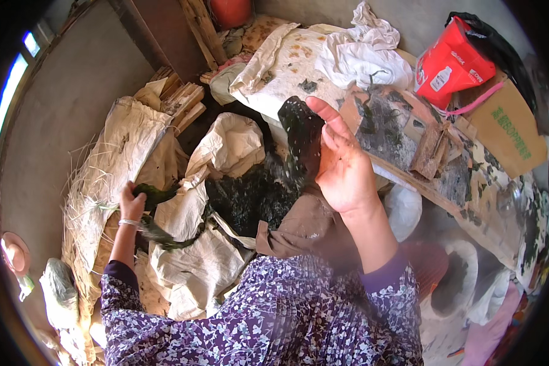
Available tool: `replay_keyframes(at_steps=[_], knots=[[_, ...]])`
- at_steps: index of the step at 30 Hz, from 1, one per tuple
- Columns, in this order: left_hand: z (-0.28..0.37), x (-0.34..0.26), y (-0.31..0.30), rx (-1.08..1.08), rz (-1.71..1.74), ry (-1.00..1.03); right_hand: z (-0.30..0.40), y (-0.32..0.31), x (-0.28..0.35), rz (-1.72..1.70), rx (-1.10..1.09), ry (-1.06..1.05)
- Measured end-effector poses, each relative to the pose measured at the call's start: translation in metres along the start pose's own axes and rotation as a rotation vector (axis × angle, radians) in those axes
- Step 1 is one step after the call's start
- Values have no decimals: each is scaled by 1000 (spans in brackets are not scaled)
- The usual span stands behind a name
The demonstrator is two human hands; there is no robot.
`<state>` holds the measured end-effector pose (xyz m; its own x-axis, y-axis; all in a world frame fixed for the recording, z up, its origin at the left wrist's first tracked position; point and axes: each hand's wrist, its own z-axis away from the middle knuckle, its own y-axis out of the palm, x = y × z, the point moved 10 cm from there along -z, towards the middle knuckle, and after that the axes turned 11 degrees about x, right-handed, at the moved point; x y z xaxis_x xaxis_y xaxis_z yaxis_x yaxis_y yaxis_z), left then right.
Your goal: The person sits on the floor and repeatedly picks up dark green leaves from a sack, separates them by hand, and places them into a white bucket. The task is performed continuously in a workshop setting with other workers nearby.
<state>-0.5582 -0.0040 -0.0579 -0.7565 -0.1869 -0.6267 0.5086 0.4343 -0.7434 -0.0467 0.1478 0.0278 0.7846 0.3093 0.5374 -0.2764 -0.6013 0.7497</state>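
Note:
My left hand (132, 202) is out to the left, its fingers closed on a dark green, limp strip (153, 194) that looks like seaweed. A second dark strand (164, 238) trails below that wrist, over the pale cloth. My right hand (345, 167) is raised in front of me, palm partly towards me. It holds a flat, near-black piece with white specks (299, 137), its fingers partly hidden behind it. Between my hands a heap of dark, leafy material (256, 192) lies in an opened pale woven sack (231, 142). Its exact kind cannot be told.
On the right stands a low board-topped table (379, 132) with dark scraps and a brown block (430, 151). A red bag (455, 64) and a cardboard piece (508, 128) lie behind it. Wood sticks (185, 103) and a straw-covered sack (114, 151) are on the left.

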Motion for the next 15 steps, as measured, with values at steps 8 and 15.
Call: replay_keyframes(at_steps=[8,15], knots=[[4,-58,111,342,473,-232,9,0,-7,321,-32,46],[15,-197,94,534,862,-106,20,-36,-127,644,153,582]])
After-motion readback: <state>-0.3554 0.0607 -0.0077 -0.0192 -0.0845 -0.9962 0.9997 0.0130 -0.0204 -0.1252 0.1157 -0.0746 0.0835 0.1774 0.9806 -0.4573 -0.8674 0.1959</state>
